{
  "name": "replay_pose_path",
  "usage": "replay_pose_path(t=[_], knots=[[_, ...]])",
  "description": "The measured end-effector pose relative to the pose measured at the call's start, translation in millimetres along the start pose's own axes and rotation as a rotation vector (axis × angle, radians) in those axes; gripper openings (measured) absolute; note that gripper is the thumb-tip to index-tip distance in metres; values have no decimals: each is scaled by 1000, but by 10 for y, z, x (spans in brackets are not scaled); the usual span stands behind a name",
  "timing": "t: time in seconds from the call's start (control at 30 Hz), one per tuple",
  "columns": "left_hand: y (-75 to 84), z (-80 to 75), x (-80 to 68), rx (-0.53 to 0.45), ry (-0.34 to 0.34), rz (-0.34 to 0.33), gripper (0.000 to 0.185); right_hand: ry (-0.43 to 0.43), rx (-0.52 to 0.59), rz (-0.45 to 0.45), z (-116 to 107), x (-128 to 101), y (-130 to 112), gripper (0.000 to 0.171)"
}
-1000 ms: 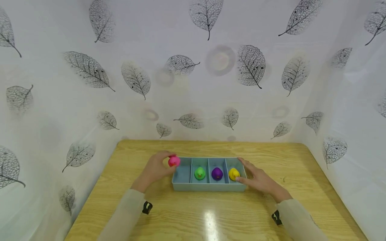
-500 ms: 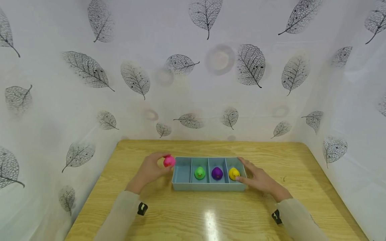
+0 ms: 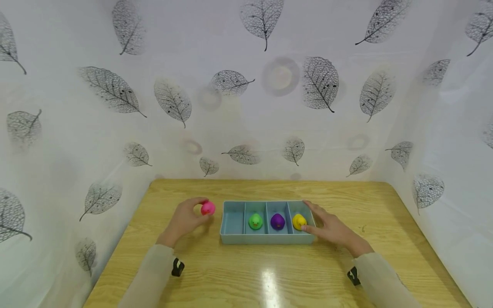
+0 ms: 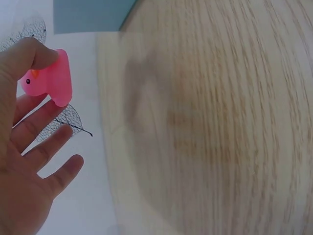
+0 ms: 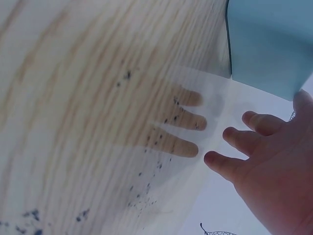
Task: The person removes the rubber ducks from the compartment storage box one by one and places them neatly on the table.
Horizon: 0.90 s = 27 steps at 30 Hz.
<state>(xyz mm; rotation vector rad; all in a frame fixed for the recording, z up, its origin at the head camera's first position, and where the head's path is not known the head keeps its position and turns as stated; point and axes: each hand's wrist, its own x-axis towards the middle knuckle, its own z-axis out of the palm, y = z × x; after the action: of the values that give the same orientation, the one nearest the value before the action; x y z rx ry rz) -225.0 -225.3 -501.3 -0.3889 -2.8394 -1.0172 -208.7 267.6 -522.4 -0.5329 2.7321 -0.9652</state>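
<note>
Your left hand (image 3: pixel 186 218) pinches one pink duck (image 3: pixel 208 208), held left of the grey tray (image 3: pixel 231 236), apart from it. Your right hand (image 3: pixel 330 229), fingers spread and relaxed, rests against the tray's right end beside the yellow duck (image 3: pixel 298 221).

Left hand (image 4: pixel 22 161) has a pink duck (image 4: pixel 48 78) pinched at its fingertips, other fingers (image 4: pixel 46 147) spread loose below it. The blurry wooden surface (image 4: pixel 220 127) sits right of the duck, a blue tray (image 4: pixel 90 14) corner above.
</note>
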Motion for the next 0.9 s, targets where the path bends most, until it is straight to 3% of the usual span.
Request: replay_pose_path(t=[0.27,0.9], knots=[[-178,36,37,-4,-13,-73,51,-3,10,1,-8,-6,9,87],[-328,144,176,-75,-36,-207,52,-14,44,8,2,23,39,90]])
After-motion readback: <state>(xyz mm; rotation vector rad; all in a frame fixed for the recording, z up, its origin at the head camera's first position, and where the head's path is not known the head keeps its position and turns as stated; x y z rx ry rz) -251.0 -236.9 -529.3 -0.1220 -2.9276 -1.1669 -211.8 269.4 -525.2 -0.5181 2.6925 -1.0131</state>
